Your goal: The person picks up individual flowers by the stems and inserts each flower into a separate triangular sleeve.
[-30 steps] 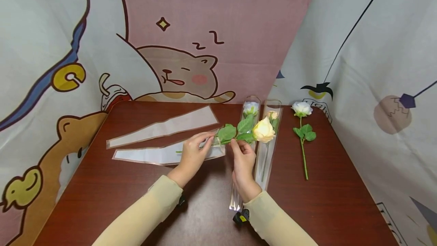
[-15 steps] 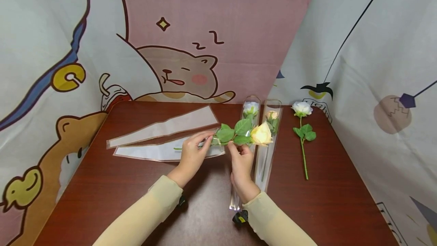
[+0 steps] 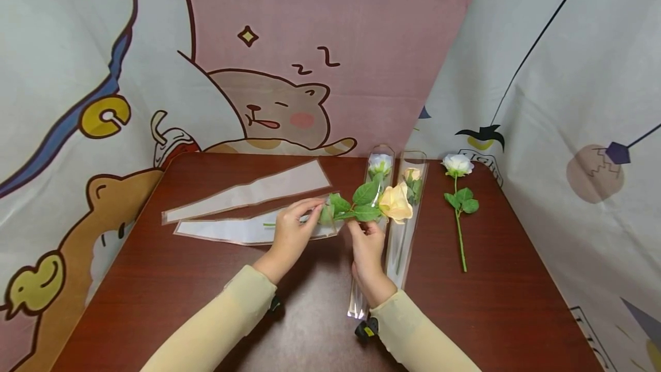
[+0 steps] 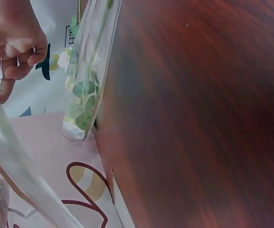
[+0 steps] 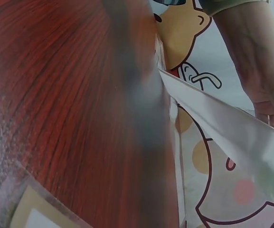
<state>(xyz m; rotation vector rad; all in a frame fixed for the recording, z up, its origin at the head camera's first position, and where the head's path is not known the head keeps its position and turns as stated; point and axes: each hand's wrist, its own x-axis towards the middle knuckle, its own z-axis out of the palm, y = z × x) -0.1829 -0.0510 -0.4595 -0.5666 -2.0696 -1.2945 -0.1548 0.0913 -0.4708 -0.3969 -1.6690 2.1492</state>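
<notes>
A pale yellow rose [image 3: 395,203] lies sideways above the table, its bloom to the right. Its lower stem and a leaf are inside a flower sleeve [image 3: 222,231] with a white back, and the stem's green end shows through. My left hand [image 3: 291,231] pinches the sleeve by its open end, at the lower leaves. Just under the bloom, my right hand [image 3: 369,251] pinches the rose's stem; its fingertips are partly hidden. In the left wrist view the sleeve [image 4: 13,156] crosses the lower left corner, below the right hand [image 4: 15,50]. The sleeve [image 5: 217,118] slants down in the right wrist view.
A second flat sleeve [image 3: 248,191] lies behind the held one. Beneath and beside the right hand lie two filled sleeves, one with a white rose [image 3: 380,164], one with a peach rose [image 3: 412,174]. A loose white rose [image 3: 457,165] lies at the right on the brown table [image 3: 496,303].
The rose has moved a little left, and a lower leaf has gone behind the sleeve's edge. Its bloom has turned slightly. The sleeve's narrow end has shifted a bit right and up.
</notes>
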